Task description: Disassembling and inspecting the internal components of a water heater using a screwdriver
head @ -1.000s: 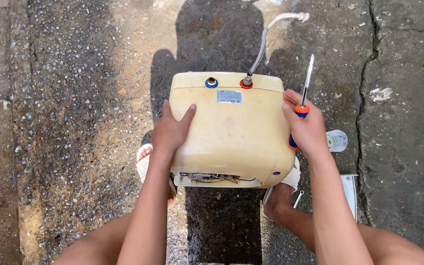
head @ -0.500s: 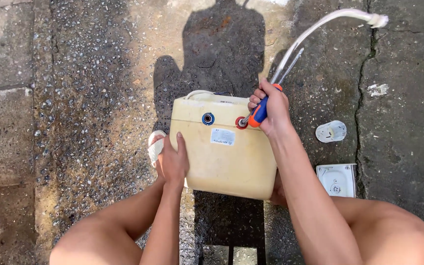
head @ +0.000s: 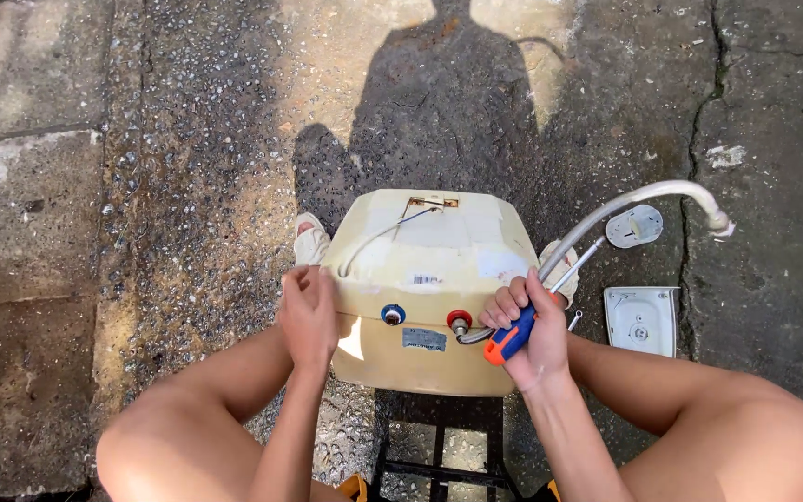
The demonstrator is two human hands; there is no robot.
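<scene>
The left hand [head: 309, 316] presses flat and open against the side of the cream water heater tank [head: 425, 279] on the pavement, steadying it, while the right hand [head: 527, 325] grips a blue-and-orange screwdriver [head: 510, 339] by the hose [head: 625, 209] fitting.

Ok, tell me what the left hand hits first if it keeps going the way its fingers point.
The left hand lies flat against the heater, fingers pointing away. Straight on, it would likely meet the sandalled foot beside the heater, though depth is unclear.
</scene>
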